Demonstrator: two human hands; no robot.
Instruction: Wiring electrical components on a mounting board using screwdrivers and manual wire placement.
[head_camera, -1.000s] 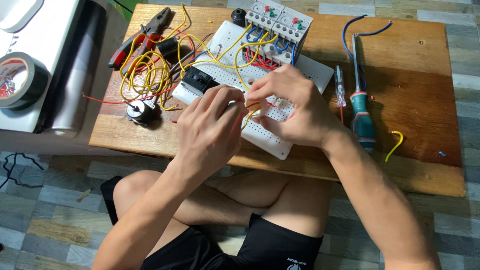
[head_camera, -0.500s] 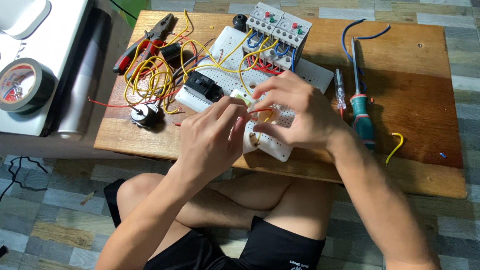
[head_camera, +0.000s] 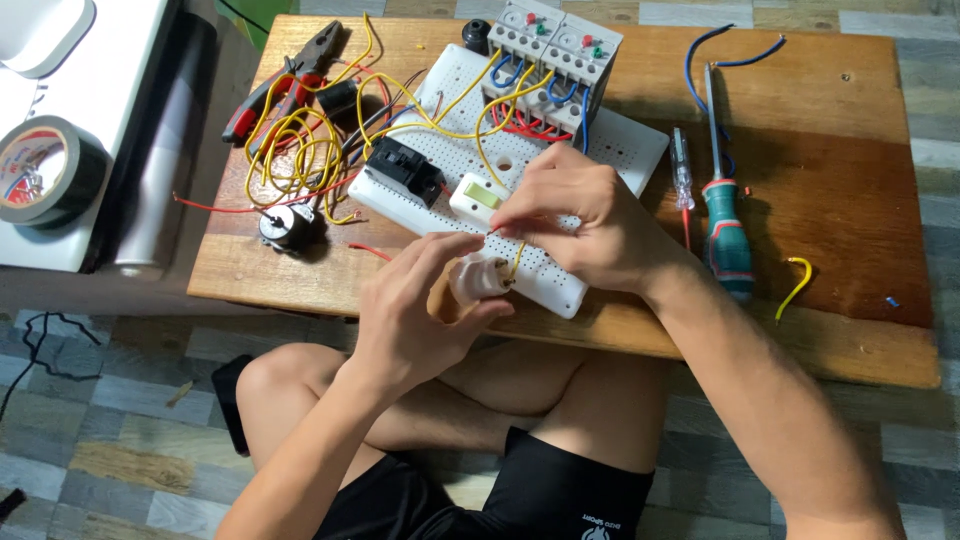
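Note:
My left hand (head_camera: 415, 310) grips a small white socket-like part (head_camera: 478, 278) at the near edge of the white perforated board (head_camera: 620, 150). My right hand (head_camera: 575, 215) pinches a short yellow wire (head_camera: 518, 258) that runs into that part. Just above my right fingers sits a white switch with a pale green rocker (head_camera: 478, 198). A black breaker (head_camera: 405, 170) and grey breakers (head_camera: 555, 45) with yellow, red and blue wires are mounted further back on the board.
The board lies on a low wooden table (head_camera: 830, 200). A green-handled screwdriver (head_camera: 727, 235), a tester pen (head_camera: 682, 180), a loose yellow wire bit (head_camera: 795, 288) and blue wire lie right. Red pliers (head_camera: 285, 85), tangled yellow wires and a small black part are left. A tape roll (head_camera: 45, 170) rests far left.
Both hands have drawn back toward the table's near edge. The left hand now holds the white part off the board, and the right hand has shifted to the yellow wire at it.

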